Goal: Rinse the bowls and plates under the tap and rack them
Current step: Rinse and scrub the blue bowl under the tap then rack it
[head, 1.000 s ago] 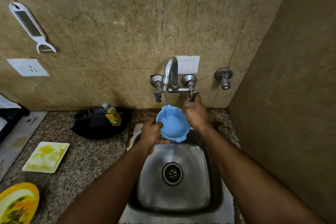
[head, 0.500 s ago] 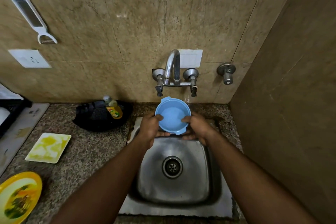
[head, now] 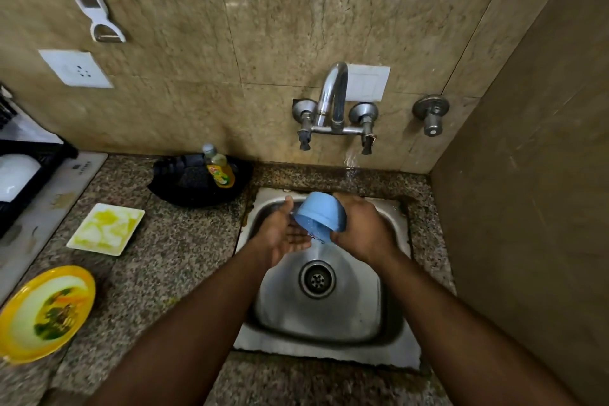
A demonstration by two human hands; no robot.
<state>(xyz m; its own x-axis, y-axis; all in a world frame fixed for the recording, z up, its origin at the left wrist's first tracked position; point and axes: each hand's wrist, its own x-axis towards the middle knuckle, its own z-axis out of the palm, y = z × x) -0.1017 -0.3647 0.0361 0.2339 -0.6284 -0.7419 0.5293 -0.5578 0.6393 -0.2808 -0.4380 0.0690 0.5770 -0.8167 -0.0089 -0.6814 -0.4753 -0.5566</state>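
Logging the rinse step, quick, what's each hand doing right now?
Left hand: open, palm up beside the blue bowl, not gripping it.
Right hand: closed on the blue bowl, holding it tipped over the sink.

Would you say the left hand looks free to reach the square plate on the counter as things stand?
Probably yes. The left hand is open beside the blue bowl, which the right hand grips, and bare counter lies between it and the square plate.

bowl: light blue | square plate: white, yellow smears | round plate: yellow, green-orange print | counter: speckled grey-brown | sink: silver
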